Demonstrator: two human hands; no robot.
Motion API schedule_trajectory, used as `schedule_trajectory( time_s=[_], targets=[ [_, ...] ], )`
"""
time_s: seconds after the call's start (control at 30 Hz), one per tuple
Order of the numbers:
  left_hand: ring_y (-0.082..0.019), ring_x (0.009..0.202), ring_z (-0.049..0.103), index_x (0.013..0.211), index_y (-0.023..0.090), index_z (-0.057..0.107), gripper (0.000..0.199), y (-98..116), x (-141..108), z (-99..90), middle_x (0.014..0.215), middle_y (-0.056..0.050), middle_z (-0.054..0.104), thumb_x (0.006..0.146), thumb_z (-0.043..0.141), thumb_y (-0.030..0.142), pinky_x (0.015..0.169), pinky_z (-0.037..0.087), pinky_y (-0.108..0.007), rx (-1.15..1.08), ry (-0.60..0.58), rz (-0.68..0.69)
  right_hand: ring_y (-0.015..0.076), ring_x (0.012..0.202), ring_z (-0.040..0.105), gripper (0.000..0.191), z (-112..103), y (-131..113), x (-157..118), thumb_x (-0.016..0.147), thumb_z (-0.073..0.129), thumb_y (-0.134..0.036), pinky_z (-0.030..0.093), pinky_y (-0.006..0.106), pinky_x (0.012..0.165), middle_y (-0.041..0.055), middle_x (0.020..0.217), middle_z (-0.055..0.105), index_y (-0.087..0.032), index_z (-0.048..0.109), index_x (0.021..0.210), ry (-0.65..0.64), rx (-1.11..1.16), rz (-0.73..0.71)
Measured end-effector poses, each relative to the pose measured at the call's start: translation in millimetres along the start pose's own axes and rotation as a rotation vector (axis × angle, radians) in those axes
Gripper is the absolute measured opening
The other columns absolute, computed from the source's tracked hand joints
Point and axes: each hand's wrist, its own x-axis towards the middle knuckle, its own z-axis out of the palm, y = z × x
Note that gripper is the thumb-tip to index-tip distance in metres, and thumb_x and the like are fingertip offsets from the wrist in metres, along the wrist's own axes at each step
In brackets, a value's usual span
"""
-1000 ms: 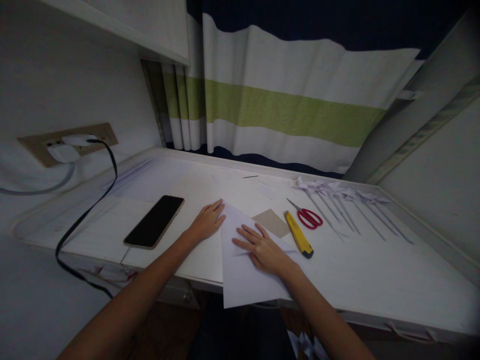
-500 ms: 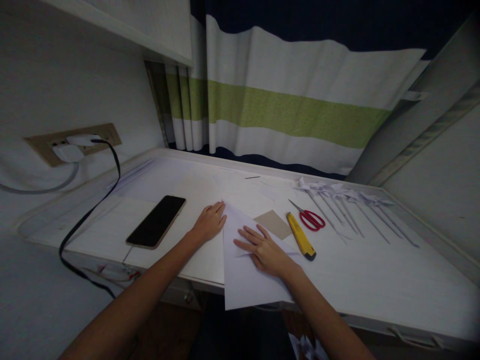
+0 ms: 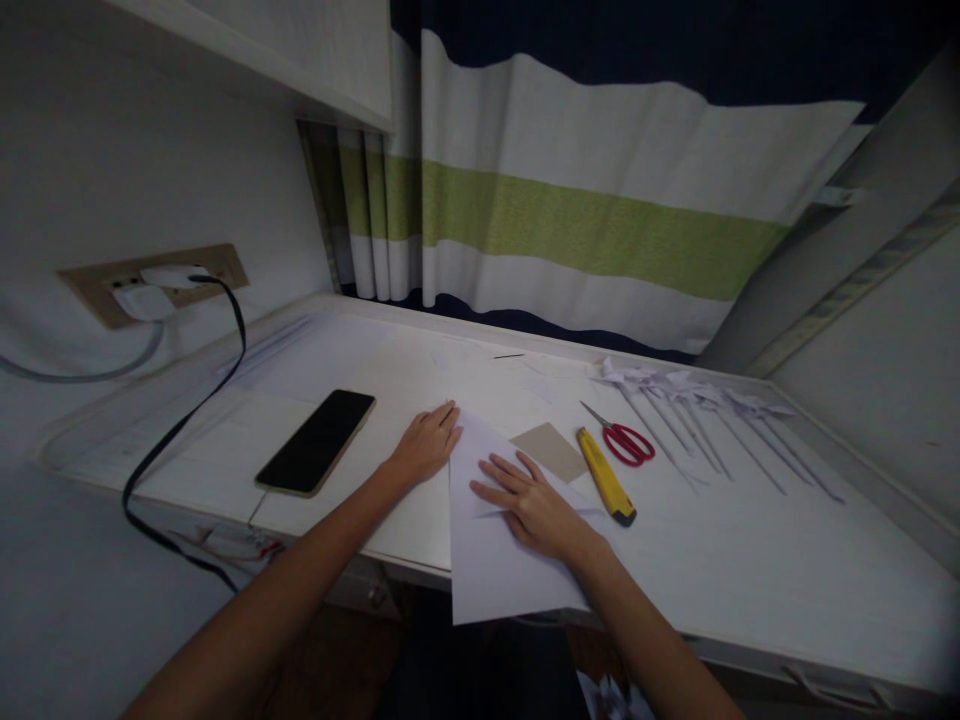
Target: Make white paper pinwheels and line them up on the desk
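Observation:
A white sheet of paper (image 3: 487, 580), with a folded-over part, lies on the desk and hangs a little past its front edge. My right hand (image 3: 529, 503) rests flat on the sheet with its fingers spread. At the sheet's far left corner is my left hand (image 3: 427, 440), its fingers close together and pressing down on the tip. Just right of the paper lie a grey-brown card square (image 3: 550, 450), partly under the sheet, and a yellow cutter (image 3: 606, 478). Red-handled scissors (image 3: 628, 444) lie beyond the cutter.
A black phone (image 3: 316, 442) lies on the desk (image 3: 720, 560) at the left. Several paper flowers on stems (image 3: 694, 385) are lined up at the back right. A black cable (image 3: 180, 430) hangs from the wall socket (image 3: 225, 262). A striped curtain (image 3: 585, 220) hangs behind.
The view has shifted slightly, moving most things a little to the right in the picture. Both hands keep nearly the same places on the paper.

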Motion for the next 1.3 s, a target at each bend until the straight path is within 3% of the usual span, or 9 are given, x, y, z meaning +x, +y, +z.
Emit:
schedule_trajectory(
  time_s=[1.3],
  targets=[
    [-0.019, 0.123, 0.023, 0.124, 0.010, 0.032, 0.047, -2.4, 2.4, 7.7, 0.133, -0.012, 0.030, 0.086, 0.020, 0.034, 0.098, 0.019, -0.034, 0.006, -0.082, -0.081, 0.0183, 0.124, 0.020, 0.054, -0.4, 0.3, -0.8, 0.072, 0.041, -0.010, 0.014, 0.046, 0.099, 0.0048, 0.133, 0.032, -0.026, 0.036, 0.123, 0.005, 0.003, 0.008]
  ],
)
